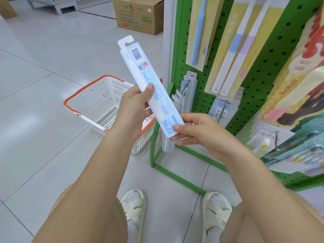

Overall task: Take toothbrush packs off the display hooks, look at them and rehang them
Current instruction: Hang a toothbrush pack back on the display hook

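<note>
1. Toothbrush pack point(150, 88) is held slanted in front of the green pegboard rack point(263, 76), barcode side up, clear of the hooks.
2. Left hand point(135, 106) grips its middle; right hand point(198, 132) pinches the lower end.
3. For rehanging, the hang slot should be kept uppermost and lined up with a bare hook point(223, 109).

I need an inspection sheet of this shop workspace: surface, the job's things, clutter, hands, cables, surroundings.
Surface: pale tiled floor.
Job's things: long pale blue toothbrush pack held off its hook, barcode side facing the camera; more packs hang on the green pegboard display stand.
Clutter: white plastic basket with orange handles on the floor, left of the stand.
Hands: left hand grips the pack's middle; right hand pinches its lower end.
Cables: nothing seen.
Surroundings: brown cardboard box on the floor behind.
</note>
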`<state>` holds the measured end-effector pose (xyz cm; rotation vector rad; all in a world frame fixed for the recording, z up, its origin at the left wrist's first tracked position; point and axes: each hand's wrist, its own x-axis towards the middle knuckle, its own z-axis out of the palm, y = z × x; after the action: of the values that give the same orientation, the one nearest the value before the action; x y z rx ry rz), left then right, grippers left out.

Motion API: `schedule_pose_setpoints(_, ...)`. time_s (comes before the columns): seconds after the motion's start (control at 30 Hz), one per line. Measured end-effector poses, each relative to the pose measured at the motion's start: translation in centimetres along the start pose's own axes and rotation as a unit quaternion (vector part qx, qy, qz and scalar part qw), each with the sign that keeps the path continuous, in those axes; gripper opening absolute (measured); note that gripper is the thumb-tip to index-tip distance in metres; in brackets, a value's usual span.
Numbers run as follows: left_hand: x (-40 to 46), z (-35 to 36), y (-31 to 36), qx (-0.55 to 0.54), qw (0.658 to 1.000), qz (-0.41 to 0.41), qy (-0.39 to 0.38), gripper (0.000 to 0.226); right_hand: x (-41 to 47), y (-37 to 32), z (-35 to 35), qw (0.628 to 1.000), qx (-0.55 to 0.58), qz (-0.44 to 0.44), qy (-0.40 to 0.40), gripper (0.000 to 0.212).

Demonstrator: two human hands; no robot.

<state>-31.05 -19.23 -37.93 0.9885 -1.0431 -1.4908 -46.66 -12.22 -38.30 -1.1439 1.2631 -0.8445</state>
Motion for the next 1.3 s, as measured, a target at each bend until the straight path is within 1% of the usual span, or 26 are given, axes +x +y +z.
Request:
schedule_pose_setpoints(0.17, 0.1, 0.0, -0.2, 0.027, 1.0, -0.004, -0.005, 0.019, -0.1, 0.2, 0.0, 1.0, -0.011, 0.004, -0.007, 0.024)
schedule_pose_setpoints(0.23, 0.1, -0.2, -0.2, 0.046, 0.999, 0.001, -0.012, 0.023, 0.0, 0.3, -0.1, 1.0, -0.015, 0.011, -0.003, 0.021)
schedule_pose_setpoints(0.3, 0.0, -0.3, -0.3, 0.069, 0.997, 0.007, -0.023, 0.03, 0.1, 0.3, 0.0, 0.999, -0.024, 0.019, 0.011, 0.012)
schedule_pose_setpoints(0.33, 0.0, -0.3, -0.3, 0.078, 0.996, 0.007, -0.03, 0.032, 0.2, 0.3, 0.1, 0.999, -0.032, 0.021, 0.022, 0.014)
schedule_pose_setpoints(0.4, -0.2, -0.2, -0.4, 0.092, 0.994, 0.001, -0.051, 0.03, 0.4, 0.5, 0.1, 0.997, -0.047, 0.026, 0.047, 0.029)
schedule_pose_setpoints(0.47, -0.4, 0.1, -0.4, 0.107, 0.991, -0.006, -0.079, 0.025, 0.6, 0.7, 0.2, 0.997, -0.051, 0.022, 0.059, 0.038)
schedule_pose_setpoints(0.53, -0.7, 0.4, -0.5, 0.134, 0.986, -0.008, -0.103, 0.021, 0.7, 0.8, 0.2, 0.997, -0.041, 0.009, 0.066, 0.035)
schedule_pose_setpoints(0.6, -0.9, 0.7, -0.6, 0.16, 0.981, -0.001, -0.108, 0.019, 0.7, 0.7, 0.3, 0.997, -0.03, -0.006, 0.07, 0.028)
schedule_pose_setpoints(0.67, -1.0, 0.8, -0.7, 0.162, 0.981, 0.009, -0.103, 0.02, 0.7, 0.9, 0.2, 0.997, -0.029, -0.013, 0.068, 0.024)
schedule_pose_setpoints(0.77, -1.0, 0.8, -0.5, 0.139, 0.986, 0.006, -0.087, 0.016, 0.8, 1.1, 0.1, 0.997, -0.05, -0.008, 0.056, 0.022)
schedule_pose_setpoints(0.83, -0.8, 0.8, -0.4, 0.122, 0.991, 0.014, -0.049, 0.012, 0.8, 1.1, 0.1, 0.997, -0.069, 0.004, 0.029, 0.02)
schedule_pose_setpoints(0.93, -0.3, 0.4, -0.3, 0.103, 0.993, 0.045, 0.038, 0.005, 0.6, 1.3, 0.1, 0.992, -0.121, 0.036, -0.031, 0.014)
schedule_pose_setpoints(1.0, -0.1, 0.1, -0.1, 0.083, 0.993, 0.044, 0.067, 0.009, 0.4, 1.3, 0.1, 0.987, -0.139, 0.049, -0.059, 0.014)
schedule_pose_setpoints(1.1, -0.1, 0.0, 0.0, 0.072, 0.994, 0.034, 0.074, 0.017, 0.3, 1.1, -0.2, 0.984, -0.152, 0.053, -0.071, 0.019)
schedule_pose_setpoints(1.2, -0.2, 0.2, 0.2, 0.067, 0.994, 0.039, 0.073, 0.015, 0.2, 0.9, -0.4, 0.981, -0.163, 0.063, -0.083, 0.021)
schedule_pose_setpoints(1.27, -0.3, 0.3, 0.3, 0.066, 0.994, 0.039, 0.074, 0.016, 0.2, 1.0, -0.2, 0.985, -0.147, 0.068, -0.066, 0.021)
schedule_pose_setpoints(1.3, -0.3, 0.3, 0.3, 0.07, 0.994, 0.041, 0.076, 0.018, 0.2, 1.0, 0.0, 0.989, -0.13, 0.063, -0.042, 0.021)
